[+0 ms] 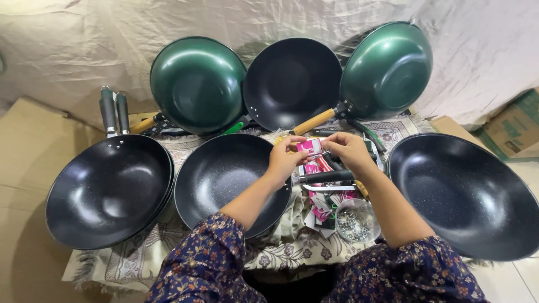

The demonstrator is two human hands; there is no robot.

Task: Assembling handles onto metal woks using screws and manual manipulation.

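Observation:
My left hand [285, 160] and my right hand [349, 150] meet above the middle of the mat, both pinching a small pink and white card [310, 146] between their fingertips. Below them lies a black pan handle [325, 177] that belongs to the black wok [224, 179] under my left forearm. A heap of pink and white cards [321, 205] sits beneath the hands, beside a small clear bowl of metal bits [355, 221].
Black woks stand at the left [109, 191] and right [466, 193]. Two green woks [196, 84] [387, 67] and a black one [292, 81] lean on the cloth-covered back wall. Cardboard boxes [514, 126] sit far right. A patterned mat [168, 261] covers the floor.

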